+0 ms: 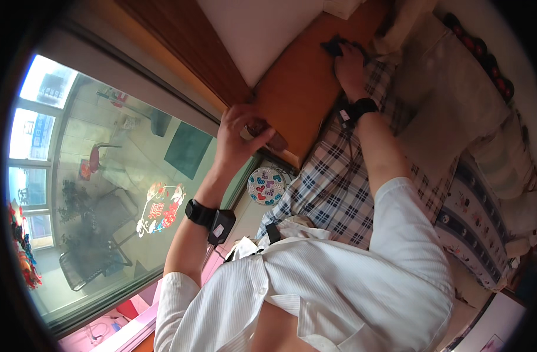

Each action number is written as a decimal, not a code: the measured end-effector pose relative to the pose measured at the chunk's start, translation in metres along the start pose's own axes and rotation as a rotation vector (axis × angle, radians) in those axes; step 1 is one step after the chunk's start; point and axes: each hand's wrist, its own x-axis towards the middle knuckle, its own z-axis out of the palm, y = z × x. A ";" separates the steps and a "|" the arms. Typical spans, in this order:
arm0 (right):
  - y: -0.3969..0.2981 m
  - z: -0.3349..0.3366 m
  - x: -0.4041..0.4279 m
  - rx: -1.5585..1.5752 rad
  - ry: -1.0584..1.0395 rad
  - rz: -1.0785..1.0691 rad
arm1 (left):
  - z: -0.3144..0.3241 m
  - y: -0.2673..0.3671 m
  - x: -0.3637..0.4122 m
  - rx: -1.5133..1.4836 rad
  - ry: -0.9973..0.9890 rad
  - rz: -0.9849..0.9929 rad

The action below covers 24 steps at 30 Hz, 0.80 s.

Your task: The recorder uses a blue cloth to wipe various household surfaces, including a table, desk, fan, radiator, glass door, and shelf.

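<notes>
My left hand (239, 134) is at the near left corner of a brown wooden tabletop (294, 92). Its thumb and fingers curve around a dark brown rounded object (275, 140), partly hidden by the hand and too blurred to name. Farther along the same top, my right hand (351, 66) presses on a bunched dark cloth (334, 46), fingers over it. Each wrist wears a black strap with a small box and a cable.
Plaid fabric (339, 176) covers a bed-like surface right of the wooden top. A round heart-patterned stool seat (266, 186) stands below the corner. At left, a glass pane (132, 259) looks onto a room with folding chairs. A patterned pillow (471, 220) lies at right.
</notes>
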 end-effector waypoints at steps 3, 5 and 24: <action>-0.029 -0.016 -0.023 0.196 0.098 0.249 | 0.013 0.004 0.010 -0.218 0.039 -0.219; -0.067 -0.038 -0.046 0.267 0.047 0.291 | 0.019 -0.002 0.013 -0.258 0.095 -0.236; -0.226 -0.155 -0.156 0.462 -0.396 0.063 | 0.079 -0.043 0.003 -0.181 0.086 -0.084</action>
